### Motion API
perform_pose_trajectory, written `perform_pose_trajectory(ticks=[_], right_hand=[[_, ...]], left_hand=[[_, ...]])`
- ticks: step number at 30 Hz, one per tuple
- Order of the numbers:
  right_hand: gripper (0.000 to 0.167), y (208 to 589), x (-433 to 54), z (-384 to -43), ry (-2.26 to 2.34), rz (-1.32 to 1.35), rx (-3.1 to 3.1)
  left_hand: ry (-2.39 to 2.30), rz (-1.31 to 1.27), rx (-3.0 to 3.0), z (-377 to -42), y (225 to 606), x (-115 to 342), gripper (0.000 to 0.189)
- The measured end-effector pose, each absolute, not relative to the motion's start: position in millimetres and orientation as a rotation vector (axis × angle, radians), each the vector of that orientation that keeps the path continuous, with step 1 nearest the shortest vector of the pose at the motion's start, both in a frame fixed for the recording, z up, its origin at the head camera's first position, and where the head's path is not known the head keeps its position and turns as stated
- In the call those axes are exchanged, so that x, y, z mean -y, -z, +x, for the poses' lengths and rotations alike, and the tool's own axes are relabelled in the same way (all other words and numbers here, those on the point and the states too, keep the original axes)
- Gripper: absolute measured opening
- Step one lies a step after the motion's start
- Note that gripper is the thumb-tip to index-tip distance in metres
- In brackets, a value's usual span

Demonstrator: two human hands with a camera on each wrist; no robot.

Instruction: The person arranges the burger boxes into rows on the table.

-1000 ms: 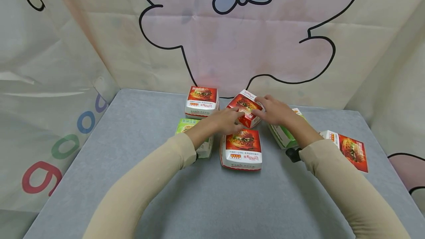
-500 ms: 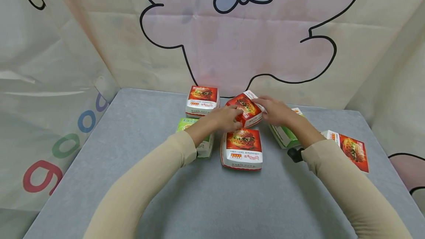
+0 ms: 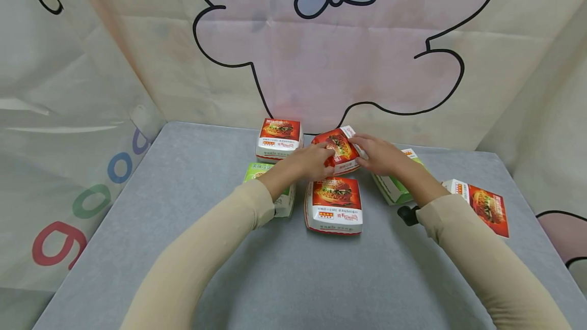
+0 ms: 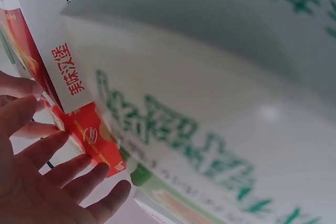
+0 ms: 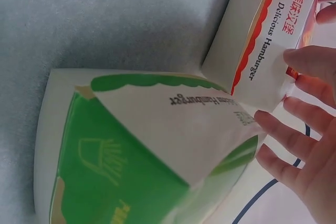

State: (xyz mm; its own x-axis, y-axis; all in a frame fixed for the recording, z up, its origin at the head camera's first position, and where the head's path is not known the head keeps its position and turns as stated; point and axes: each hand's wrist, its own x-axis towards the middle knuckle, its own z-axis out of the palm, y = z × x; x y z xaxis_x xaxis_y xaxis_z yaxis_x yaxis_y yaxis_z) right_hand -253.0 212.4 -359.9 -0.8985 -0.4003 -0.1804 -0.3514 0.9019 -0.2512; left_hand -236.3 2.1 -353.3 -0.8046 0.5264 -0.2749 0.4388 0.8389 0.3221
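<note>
Left hand (image 3: 314,163) and right hand (image 3: 378,155), both unclenched, touch a red hamburger box (image 3: 340,147) near the table's far edge (image 3: 215,127), where lopsided pressing could crumple it

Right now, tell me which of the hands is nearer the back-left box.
Left. The left hand is by the front-right corner of the back-left box; the right hand is farther right.
</note>
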Motion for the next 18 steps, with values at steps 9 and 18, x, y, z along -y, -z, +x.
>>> perform_pose_trajectory(ticks=[9,18], right_hand=[[0.059,359.3,-210.6,-251.0,0.311,-0.515,-2.87],[0.054,361.1,-208.0,-252.0,0.308,-0.501,-2.909]], left_hand=[[-0.312,0.816,-2.654,-234.2,355.0,-6.7,0.056],[-0.33,0.756,-2.674,-234.3,354.0,-7.3,0.056]])
